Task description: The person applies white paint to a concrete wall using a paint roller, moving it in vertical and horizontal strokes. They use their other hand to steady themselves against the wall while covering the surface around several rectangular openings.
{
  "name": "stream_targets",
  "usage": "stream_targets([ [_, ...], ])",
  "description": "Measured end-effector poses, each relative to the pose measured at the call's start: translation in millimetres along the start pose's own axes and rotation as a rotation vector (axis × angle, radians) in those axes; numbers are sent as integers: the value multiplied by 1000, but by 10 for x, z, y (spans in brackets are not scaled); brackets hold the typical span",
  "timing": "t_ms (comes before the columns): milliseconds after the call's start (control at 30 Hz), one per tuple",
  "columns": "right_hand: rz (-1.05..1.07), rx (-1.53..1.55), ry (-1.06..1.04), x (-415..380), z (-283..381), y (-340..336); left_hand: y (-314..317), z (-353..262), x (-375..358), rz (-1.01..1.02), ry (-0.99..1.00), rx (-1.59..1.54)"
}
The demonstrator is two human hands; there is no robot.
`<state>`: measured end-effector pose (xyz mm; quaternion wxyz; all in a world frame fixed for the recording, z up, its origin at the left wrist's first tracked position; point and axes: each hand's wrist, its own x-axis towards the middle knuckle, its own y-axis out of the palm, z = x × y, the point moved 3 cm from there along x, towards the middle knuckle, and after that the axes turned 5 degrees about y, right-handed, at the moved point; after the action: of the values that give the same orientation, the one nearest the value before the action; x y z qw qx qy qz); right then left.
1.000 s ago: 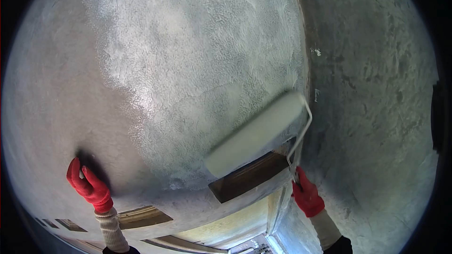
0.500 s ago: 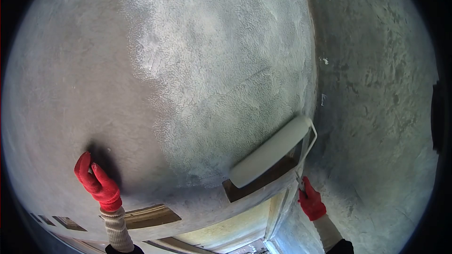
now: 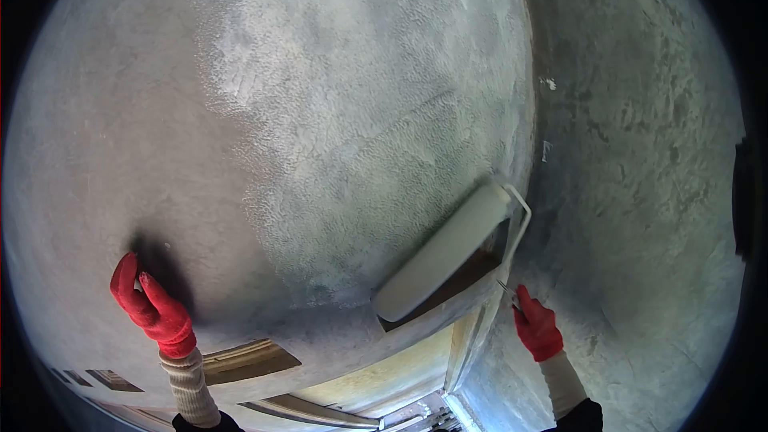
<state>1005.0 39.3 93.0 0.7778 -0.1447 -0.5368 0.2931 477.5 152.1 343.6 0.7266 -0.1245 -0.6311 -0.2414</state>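
Note:
My right hand (image 3: 538,323), in a red glove, is closed around the handle of a paint roller (image 3: 448,246). The bent wire frame of the roller rises from that grip to the right end of the long, pale sleeve. Slanting across the lower part of the wet, whitish coat (image 3: 352,124), the sleeve overlaps a dark rectangular recess (image 3: 456,292). On the left, my left hand (image 3: 156,308) wears a red glove too and is raised near the bare grey-brown plaster (image 3: 144,136). Its fingers point up with a gap between them and nothing visible held; a dark shadow lies beside it.
A rougher grey plaster surface (image 3: 640,152) meets the coated one along a corner line at the right. Lower down are another framed recess (image 3: 252,362), a smaller one (image 3: 114,381) at far left, and a yellowish panel (image 3: 384,376). Bright light shows at the bottom.
The roller has shifted slightly left and up in view and stands a little steeper. My left hand has moved a little left and up, and my right hand slightly right and up.

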Motion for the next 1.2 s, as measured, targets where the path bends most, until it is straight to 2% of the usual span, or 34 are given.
stream_targets([
  [100,32,-205,-30,-69,-191,-153,-10,-6,-7,16,15,12],
  [200,32,-240,-51,26,-151,-215,3,18,-19,3,-1,13],
  [333,1,-76,-63,193,101,-204,11,-51,1,-2,-20,71],
  [500,87,-198,-46,4,-138,-267,7,41,-32,-7,-15,-6],
  [633,57,-177,-23,-55,-135,-202,16,-15,-34,-28,-46,-8],
  [867,73,268,96,411,998,-166,-4,-85,45,-24,-59,-108],
  [900,164,345,193,472,1130,-140,-10,-116,75,-62,-61,-101],
  [933,151,370,214,615,1338,-157,-47,-170,100,-86,-52,-98],
  [1000,112,413,154,899,1741,-258,-216,-284,111,-262,-205,-128],
  [1067,76,473,133,1177,2071,-325,-417,-633,118,-257,-234,-207],
  [1167,62,566,144,1235,2300,-319,-417,-1353,123,153,-421,-730],
  [1200,84,604,186,1176,2347,-277,-410,-1555,167,352,-310,-720],
])
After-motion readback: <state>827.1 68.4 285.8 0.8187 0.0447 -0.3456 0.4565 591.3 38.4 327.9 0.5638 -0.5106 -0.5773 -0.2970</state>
